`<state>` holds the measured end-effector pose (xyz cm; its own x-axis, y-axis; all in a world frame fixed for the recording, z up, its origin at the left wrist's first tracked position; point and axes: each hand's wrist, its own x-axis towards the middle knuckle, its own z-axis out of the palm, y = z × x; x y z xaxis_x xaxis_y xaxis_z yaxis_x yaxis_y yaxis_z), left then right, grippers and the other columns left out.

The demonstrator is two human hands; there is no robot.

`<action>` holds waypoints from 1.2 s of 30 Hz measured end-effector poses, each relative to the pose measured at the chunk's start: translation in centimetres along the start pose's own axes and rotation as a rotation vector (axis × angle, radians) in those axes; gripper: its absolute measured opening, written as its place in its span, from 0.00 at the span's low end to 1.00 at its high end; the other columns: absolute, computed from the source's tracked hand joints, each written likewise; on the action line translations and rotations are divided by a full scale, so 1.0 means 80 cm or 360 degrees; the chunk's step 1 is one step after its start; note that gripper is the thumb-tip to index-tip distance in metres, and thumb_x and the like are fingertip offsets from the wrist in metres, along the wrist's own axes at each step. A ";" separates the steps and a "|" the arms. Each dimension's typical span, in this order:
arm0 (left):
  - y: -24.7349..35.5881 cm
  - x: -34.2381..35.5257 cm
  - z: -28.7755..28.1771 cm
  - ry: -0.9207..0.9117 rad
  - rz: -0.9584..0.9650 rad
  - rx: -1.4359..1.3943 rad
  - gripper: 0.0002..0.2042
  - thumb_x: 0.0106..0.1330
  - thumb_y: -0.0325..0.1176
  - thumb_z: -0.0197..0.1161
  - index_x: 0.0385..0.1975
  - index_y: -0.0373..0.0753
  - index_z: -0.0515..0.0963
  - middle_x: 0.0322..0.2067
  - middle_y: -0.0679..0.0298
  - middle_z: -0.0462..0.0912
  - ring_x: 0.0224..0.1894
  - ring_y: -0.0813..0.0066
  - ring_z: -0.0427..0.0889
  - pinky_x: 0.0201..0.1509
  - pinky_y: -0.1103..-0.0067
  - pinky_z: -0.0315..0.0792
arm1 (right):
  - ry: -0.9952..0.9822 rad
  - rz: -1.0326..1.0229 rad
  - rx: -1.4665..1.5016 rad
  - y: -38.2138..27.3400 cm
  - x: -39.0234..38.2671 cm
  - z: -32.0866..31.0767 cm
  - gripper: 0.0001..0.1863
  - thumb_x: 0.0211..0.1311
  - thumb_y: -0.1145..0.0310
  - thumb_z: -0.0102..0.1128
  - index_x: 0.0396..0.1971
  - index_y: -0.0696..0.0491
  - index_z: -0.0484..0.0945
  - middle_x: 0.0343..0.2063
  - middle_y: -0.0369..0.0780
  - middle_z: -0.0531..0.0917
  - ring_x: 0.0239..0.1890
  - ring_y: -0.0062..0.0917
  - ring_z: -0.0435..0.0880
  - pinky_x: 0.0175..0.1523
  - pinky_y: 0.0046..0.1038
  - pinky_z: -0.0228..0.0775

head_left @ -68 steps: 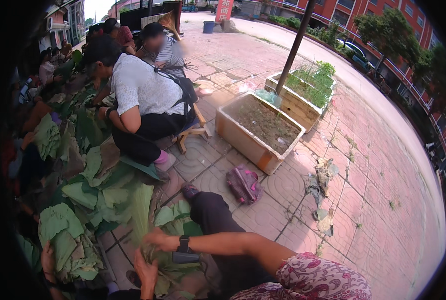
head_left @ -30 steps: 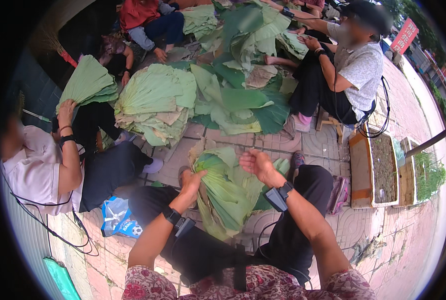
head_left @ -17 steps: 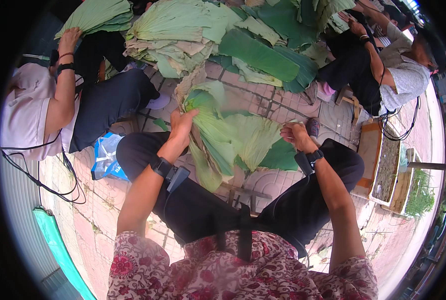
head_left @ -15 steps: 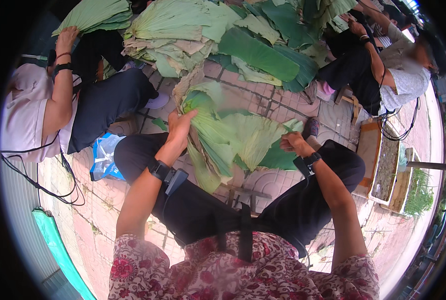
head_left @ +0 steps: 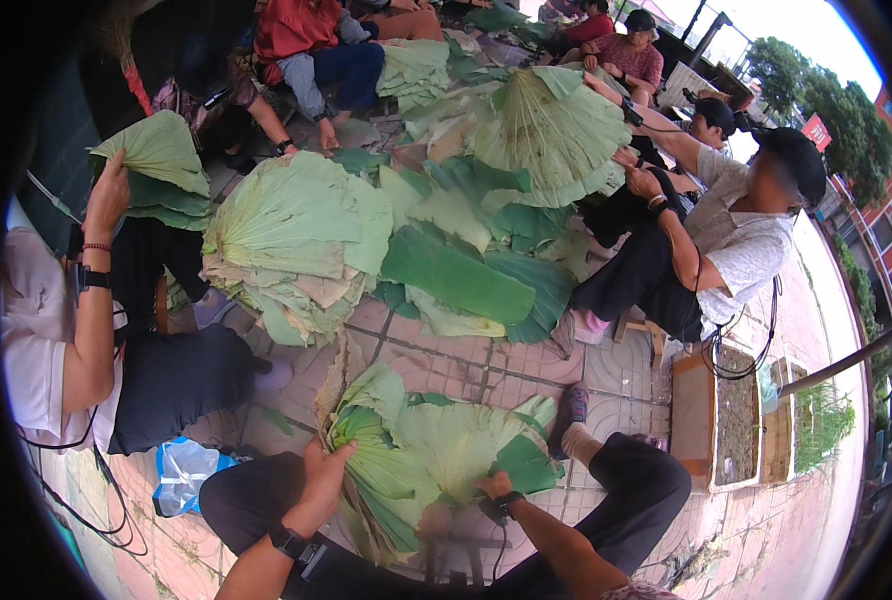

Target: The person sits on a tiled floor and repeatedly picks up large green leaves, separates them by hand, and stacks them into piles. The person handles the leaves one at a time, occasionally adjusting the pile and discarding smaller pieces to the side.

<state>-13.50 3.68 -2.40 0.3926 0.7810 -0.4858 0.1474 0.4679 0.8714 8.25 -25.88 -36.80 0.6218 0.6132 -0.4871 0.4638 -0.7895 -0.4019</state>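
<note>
My left hand (head_left: pixel 321 468) is closed on a fanned bundle of pale green lotus leaves (head_left: pixel 376 430), with browner, dry pieces along its left side, held between my bent legs. My right hand (head_left: pixel 494 488) has its fingers curled at the lower edge of a broad leaf (head_left: pixel 456 450) lying over darker green ones on the right of the bundle. Those fingertips are partly hidden and blurred, so what they grip is unclear. Both wrists wear black bands with devices. The leaves hang just above the paved ground.
Heaped leaves (head_left: pixel 456 290) and a stacked pile (head_left: pixel 286 230) lie ahead. Co-workers sit around them: one at left (head_left: pixel 51 330) holding leaves, another at right (head_left: pixel 736 240), several farther back. A blue-white bag (head_left: pixel 188 470) lies at left; foam planters (head_left: pixel 716 420) and a pole (head_left: pixel 846 365) stand at right.
My view has tilted up, showing more people. My right hand has moved left and inward from the leaves' outer edge to their lower part. My left hand still grips the bundle.
</note>
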 end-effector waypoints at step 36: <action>-0.012 0.015 0.068 -0.0352 0.0360 0.0435 0.19 0.62 0.23 0.64 0.53 0.26 0.74 0.43 0.55 0.84 0.43 0.69 0.83 0.49 0.74 0.76 | 0.0344 -0.0331 0.1390 -0.191 -0.046 -0.354 0.07 0.63 0.68 0.59 0.32 0.57 0.80 0.23 0.30 0.77 0.25 0.14 0.71 0.30 0.22 0.61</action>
<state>-8.23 1.91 -3.41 0.6236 0.7299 -0.2798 0.2589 0.1449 0.9550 16.76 -16.74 -6.92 0.7245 0.6534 -0.2194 -0.0065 -0.3118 -0.9501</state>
